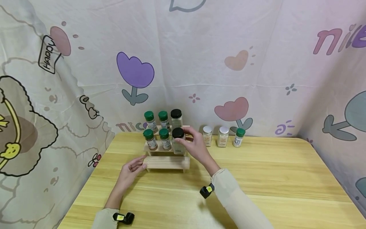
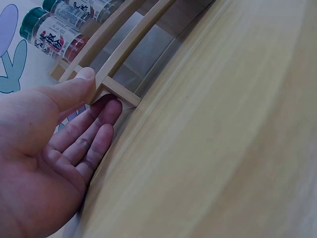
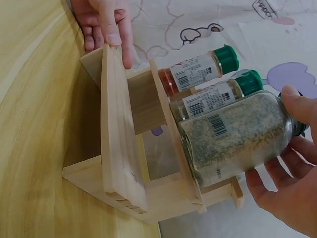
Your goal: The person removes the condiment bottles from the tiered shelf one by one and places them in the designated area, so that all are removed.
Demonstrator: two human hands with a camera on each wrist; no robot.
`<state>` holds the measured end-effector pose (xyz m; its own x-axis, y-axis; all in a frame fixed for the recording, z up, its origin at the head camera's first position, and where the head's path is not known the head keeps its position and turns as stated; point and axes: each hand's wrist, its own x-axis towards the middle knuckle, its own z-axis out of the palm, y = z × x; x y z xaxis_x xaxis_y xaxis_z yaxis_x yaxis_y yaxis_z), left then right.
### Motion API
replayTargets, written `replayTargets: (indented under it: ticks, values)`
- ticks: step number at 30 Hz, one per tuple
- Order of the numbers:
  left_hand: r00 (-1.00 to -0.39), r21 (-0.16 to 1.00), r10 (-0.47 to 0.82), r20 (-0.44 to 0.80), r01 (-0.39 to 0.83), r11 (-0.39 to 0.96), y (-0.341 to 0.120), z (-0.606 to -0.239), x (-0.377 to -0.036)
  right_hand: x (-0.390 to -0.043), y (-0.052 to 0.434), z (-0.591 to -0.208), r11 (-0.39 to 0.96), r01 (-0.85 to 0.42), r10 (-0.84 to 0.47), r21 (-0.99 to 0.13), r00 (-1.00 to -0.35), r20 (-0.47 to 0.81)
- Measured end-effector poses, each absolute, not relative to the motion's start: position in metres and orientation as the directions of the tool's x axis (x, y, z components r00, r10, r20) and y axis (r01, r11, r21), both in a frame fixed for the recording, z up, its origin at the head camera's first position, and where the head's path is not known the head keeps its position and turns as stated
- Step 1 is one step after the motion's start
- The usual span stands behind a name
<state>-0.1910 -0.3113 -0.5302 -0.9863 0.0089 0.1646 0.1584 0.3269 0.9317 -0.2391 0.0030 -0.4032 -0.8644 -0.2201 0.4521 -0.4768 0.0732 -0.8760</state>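
Black-lid spice jar [image 1: 178, 141] sits upright on the middle step of the wooden stepped rack [image 1: 166, 162], at its right end, next to two green-lid jars [image 1: 157, 138] on the same step. Right hand [image 1: 195, 144] grips this jar, thumb and fingers curled around its lid and upper body; right wrist view shows the glass full of greenish-grey granules, barcode label facing out. Left hand [image 1: 131, 169] has its fingers relaxed and fairly straight, thumb and fingertips touching the left end of the rack's lowest step; left wrist view confirms thumb on top of the end piece, fingers beside it, nothing held. Top step carries two more green-lid jars [image 1: 156, 120] and a second black-lid jar [image 1: 176, 118]. Rack stands on the light wood bench [image 1: 257, 178] near the back edge. To the right of the rack, well apart from it, two white-lid jars [image 1: 215, 135] and one green-lid jar [image 1: 238, 137] stand in a row on the bench.
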Motion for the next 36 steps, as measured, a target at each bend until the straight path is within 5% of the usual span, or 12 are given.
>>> replayTargets:
  ticks: [36]
  values:
    - [-0.989, 0.939, 0.008, 0.151, 0.145, 0.312, -0.311, -0.529, -0.190, -0.215, 0.047, -0.423, 0.030, -0.482, -0.184, -0.876, -0.864, 0.469]
